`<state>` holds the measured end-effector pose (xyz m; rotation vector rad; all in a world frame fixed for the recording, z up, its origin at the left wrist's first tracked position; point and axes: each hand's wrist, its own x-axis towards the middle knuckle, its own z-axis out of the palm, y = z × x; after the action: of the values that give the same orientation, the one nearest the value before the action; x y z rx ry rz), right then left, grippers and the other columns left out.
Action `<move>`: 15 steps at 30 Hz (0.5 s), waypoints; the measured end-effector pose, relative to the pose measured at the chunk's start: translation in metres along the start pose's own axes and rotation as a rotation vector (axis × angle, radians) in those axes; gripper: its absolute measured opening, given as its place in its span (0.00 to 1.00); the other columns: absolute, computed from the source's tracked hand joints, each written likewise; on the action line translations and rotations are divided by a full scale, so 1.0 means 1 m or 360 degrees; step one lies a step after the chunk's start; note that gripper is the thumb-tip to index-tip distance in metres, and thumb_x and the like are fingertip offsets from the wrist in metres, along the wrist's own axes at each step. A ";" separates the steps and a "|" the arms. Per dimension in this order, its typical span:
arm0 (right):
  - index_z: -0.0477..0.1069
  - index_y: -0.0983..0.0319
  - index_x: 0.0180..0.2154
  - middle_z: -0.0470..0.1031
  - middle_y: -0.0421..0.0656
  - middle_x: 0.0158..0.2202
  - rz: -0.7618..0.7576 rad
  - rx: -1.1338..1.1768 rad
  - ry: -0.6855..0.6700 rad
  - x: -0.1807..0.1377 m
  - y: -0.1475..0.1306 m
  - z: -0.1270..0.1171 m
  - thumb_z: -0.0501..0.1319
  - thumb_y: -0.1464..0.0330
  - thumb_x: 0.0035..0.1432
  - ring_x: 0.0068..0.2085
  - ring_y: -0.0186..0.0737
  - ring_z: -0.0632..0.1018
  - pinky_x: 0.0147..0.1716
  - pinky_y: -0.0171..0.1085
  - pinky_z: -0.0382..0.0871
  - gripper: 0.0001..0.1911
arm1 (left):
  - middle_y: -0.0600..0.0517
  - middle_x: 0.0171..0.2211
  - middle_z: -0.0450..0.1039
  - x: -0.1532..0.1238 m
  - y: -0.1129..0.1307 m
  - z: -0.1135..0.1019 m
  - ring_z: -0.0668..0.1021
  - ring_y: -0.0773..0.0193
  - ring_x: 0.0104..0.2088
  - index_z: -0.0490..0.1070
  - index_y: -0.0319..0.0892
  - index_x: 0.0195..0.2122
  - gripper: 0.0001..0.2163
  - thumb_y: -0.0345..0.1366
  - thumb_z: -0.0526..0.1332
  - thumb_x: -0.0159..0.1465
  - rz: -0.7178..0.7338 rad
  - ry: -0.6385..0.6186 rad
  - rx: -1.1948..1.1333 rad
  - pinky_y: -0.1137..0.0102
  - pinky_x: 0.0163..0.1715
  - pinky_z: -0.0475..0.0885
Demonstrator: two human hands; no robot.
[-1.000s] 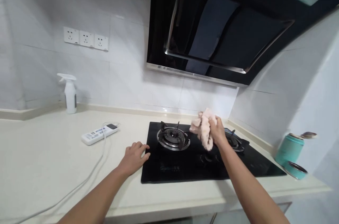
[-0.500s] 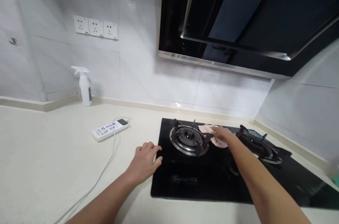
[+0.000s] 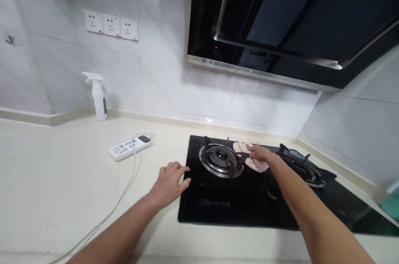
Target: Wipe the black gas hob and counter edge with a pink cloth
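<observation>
Pale counter (image 3: 62, 185) runs along a tiled wall (image 3: 162, 89), with a dark hood (image 3: 280, 27) above on the right and three sockets (image 3: 111, 25) on the left. Black glass stove (image 3: 215, 191) sits in the counter, toward the right. On its far half, between the left burner (image 3: 220, 156) and the right burner (image 3: 299, 168), lies a pale pink cloth (image 3: 255, 165), close beside the left burner. The right hand (image 3: 260, 152) rests on it, fingers close together; whether they pinch a fold or only press, I cannot tell. The left hand (image 3: 170, 183), holding nothing, has its fingers spread at the stove's left edge. Farther left lies a white power strip (image 3: 124, 151) with its cable (image 3: 134, 168); beyond it, near the wall, a spray bottle (image 3: 99, 104) stands upright.
</observation>
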<state>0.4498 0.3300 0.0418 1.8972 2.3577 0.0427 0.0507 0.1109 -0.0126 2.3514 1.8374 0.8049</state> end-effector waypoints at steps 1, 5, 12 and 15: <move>0.71 0.60 0.57 0.73 0.50 0.55 0.0026 -0.0021 -0.0008 -0.012 0.003 0.001 0.59 0.57 0.69 0.50 0.45 0.78 0.49 0.47 0.74 0.20 | 0.48 0.49 0.73 0.001 0.000 0.000 0.73 0.52 0.53 0.73 0.50 0.52 0.14 0.44 0.54 0.69 0.0000 0.0001 0.0015 0.52 0.55 0.63; 0.68 0.57 0.63 0.70 0.55 0.59 0.0059 -0.0122 0.0039 -0.057 -0.005 0.006 0.51 0.58 0.71 0.52 0.51 0.79 0.49 0.46 0.70 0.24 | 0.45 0.50 0.73 0.002 0.003 0.000 0.72 0.50 0.53 0.73 0.48 0.53 0.16 0.44 0.53 0.69 -0.0007 -0.0004 0.0079 0.52 0.54 0.62; 0.77 0.61 0.51 0.75 0.55 0.53 -0.0016 -0.0283 0.0144 -0.114 -0.051 0.003 0.52 0.61 0.69 0.51 0.50 0.80 0.49 0.43 0.69 0.19 | 0.45 0.51 0.73 0.002 0.003 -0.002 0.71 0.49 0.55 0.73 0.49 0.53 0.17 0.45 0.53 0.68 -0.0020 -0.0014 0.0055 0.52 0.55 0.62; 0.76 0.62 0.53 0.75 0.57 0.55 -0.0038 -0.0331 0.0243 -0.135 -0.073 0.003 0.50 0.61 0.70 0.49 0.51 0.80 0.47 0.44 0.70 0.21 | 0.45 0.52 0.73 0.002 0.002 -0.002 0.71 0.49 0.56 0.73 0.50 0.54 0.17 0.46 0.53 0.69 -0.0026 -0.0021 0.0046 0.52 0.56 0.61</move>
<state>0.4081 0.1821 0.0416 1.8257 2.3617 0.4278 0.0519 0.1114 -0.0099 2.3497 1.8730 0.7649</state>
